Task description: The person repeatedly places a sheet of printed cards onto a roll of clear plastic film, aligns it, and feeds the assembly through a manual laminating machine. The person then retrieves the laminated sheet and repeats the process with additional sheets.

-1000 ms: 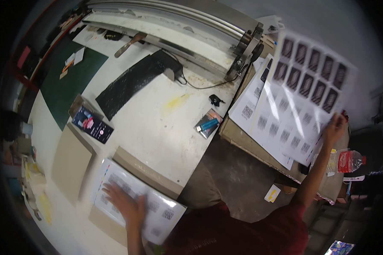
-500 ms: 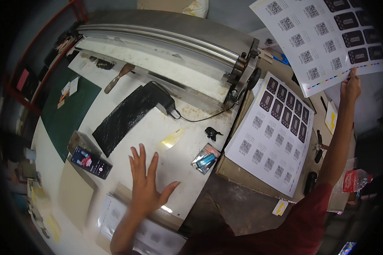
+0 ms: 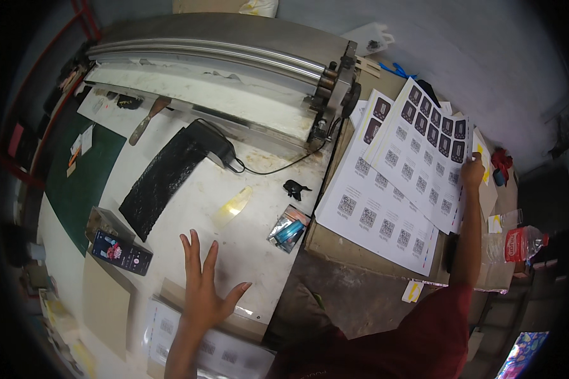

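My right hand [image 3: 473, 172] pinches the right edge of a printed sheet [image 3: 416, 150] bearing dark cards and square codes. That sheet lies slanted over another printed sheet [image 3: 344, 221] on the brown board at the right, covering part of it. My left hand [image 3: 203, 303] is spread, fingers apart and holding nothing. It hovers above the white table by some printed sheets under glossy clear film [image 3: 224, 357], partly hidden by my forearm. A smartphone [image 3: 121, 254] leans on a small box to its left.
A long metal roller machine [image 3: 215, 60] spans the back, its cable trailing across the white table. Around it lie a scraper [image 3: 146, 123], a black textured strip [image 3: 161, 180], a yellow-tinted film piece [image 3: 235, 205] and a small packet [image 3: 289, 228]. A plastic bottle [image 3: 518, 245] lies far right.
My right hand has come down with the sheet, which was raised at the upper right and now lies over the other one. My left hand stays spread. The whole view has shifted slightly.
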`<state>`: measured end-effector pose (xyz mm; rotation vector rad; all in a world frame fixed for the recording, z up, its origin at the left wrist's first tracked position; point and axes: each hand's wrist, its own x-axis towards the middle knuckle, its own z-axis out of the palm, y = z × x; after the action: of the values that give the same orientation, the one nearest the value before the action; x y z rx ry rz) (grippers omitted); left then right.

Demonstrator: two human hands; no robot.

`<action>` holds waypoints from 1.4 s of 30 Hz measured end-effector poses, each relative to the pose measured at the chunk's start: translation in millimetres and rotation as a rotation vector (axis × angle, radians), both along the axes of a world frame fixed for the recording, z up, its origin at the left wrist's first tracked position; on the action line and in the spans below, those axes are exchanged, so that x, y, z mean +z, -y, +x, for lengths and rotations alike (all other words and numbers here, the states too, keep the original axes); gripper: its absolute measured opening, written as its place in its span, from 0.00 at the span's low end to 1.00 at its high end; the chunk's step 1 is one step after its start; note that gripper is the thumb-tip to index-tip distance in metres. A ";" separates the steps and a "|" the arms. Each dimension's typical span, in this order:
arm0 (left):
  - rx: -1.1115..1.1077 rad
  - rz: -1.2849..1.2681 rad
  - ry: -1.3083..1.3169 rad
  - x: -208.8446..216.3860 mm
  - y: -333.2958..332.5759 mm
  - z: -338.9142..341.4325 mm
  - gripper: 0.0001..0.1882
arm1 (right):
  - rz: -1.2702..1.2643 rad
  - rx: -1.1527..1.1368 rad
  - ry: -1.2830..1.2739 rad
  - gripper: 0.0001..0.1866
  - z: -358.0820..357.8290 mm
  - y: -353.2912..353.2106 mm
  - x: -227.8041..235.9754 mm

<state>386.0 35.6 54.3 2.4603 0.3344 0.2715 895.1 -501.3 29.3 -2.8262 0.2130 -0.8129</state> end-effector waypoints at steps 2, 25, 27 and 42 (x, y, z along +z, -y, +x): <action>-0.037 -0.013 0.019 5.1 1.2 4.6 0.50 | -0.072 0.009 0.021 0.13 -13.5 -2.6 13.2; -0.057 -0.128 0.368 10.7 -60.9 186.1 0.29 | 1.464 0.936 0.383 0.15 161.2 -206.9 166.4; 0.034 -0.310 0.354 11.2 -72.3 215.3 0.26 | 1.502 0.896 0.317 0.15 168.6 -281.5 151.8; 0.406 -1.252 0.578 26.2 -155.7 303.5 0.27 | 0.839 0.908 -0.182 0.29 78.1 -443.6 141.4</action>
<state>689.5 191.3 80.5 1.0148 0.5269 0.6704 973.2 -57.7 170.7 -1.8593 -0.5443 -0.1702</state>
